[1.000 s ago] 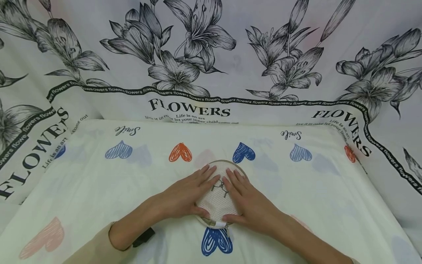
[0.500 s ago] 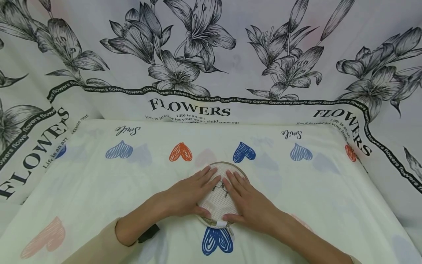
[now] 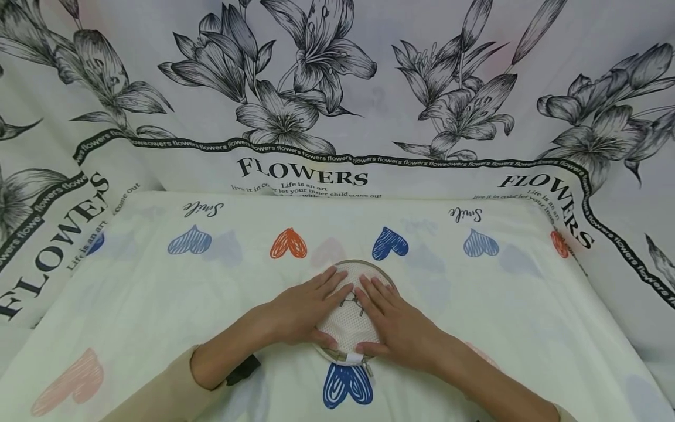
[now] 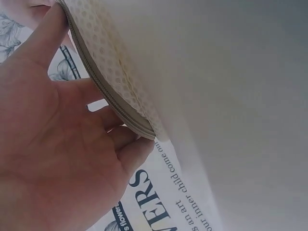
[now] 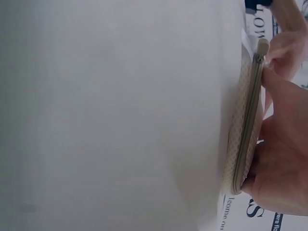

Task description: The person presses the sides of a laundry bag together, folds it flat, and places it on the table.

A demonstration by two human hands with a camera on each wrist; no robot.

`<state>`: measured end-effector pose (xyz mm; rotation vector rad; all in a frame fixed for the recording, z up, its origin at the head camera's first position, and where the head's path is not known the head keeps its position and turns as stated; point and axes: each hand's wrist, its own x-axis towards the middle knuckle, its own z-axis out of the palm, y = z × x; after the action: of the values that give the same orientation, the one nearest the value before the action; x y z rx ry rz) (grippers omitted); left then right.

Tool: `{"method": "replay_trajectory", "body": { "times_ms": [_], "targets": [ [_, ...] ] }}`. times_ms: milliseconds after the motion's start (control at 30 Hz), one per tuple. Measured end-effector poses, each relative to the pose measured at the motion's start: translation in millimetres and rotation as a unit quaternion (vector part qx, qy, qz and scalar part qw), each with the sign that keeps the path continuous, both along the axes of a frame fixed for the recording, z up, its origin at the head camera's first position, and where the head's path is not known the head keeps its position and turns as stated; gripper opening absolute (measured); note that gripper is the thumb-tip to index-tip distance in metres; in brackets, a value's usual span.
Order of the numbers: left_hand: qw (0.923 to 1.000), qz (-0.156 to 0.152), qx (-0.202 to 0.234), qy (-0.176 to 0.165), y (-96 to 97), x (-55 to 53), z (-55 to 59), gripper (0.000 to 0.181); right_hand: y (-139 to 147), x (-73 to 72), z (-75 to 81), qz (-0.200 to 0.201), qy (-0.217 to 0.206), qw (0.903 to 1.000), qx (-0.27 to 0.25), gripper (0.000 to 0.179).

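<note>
A round, cream mesh laundry bag (image 3: 348,328) with a small dark line drawing on top lies on the cloth at the middle front. A beige zipper (image 5: 248,125) runs round its side, and a white tag (image 3: 352,358) shows at the near edge. My left hand (image 3: 303,310) rests on the bag's left part, fingers extended forward over the mesh. On the right part lies my right hand (image 3: 406,328), its fingers spread likewise. Both thumbs sit near the front rim and cover parts of it. The zipper pull (image 5: 263,46) hangs by the right thumb.
The bag lies on a white tablecloth (image 3: 184,310) printed with hearts, and a blue heart (image 3: 348,387) shows just in front of it. Behind the table hangs a white curtain (image 3: 379,105) with black flowers. A small black object (image 3: 244,369) is under my left wrist.
Both hands stay on the bag. The bag's far rim has come slightly nearer, and my left forearm has shifted a little to the right.
</note>
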<state>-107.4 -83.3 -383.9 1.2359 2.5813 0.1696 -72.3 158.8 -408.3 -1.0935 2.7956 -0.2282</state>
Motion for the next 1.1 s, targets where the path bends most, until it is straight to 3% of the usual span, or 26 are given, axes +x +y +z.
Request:
{"method": "replay_trajectory", "body": {
  "times_ms": [433, 733, 1100],
  "targets": [
    [0.9996, 0.0, 0.025, 0.014, -3.8, 3.6, -6.7, 0.105, 1, 3.1, 1.2, -0.023, -0.002, 0.9996, 0.014, 0.097],
    [0.9978, 0.008, 0.062, 0.022, -5.7, 5.8, -3.6, 0.102, 6, 3.0, 4.2, -0.027, 0.006, 0.9996, 0.001, 0.097],
    [0.9949, 0.062, 0.079, 0.008, -9.1, 5.3, 2.6, 0.097, 13, -1.3, 8.8, -0.015, 0.075, 0.9965, -0.033, 0.091]
  ]
}}
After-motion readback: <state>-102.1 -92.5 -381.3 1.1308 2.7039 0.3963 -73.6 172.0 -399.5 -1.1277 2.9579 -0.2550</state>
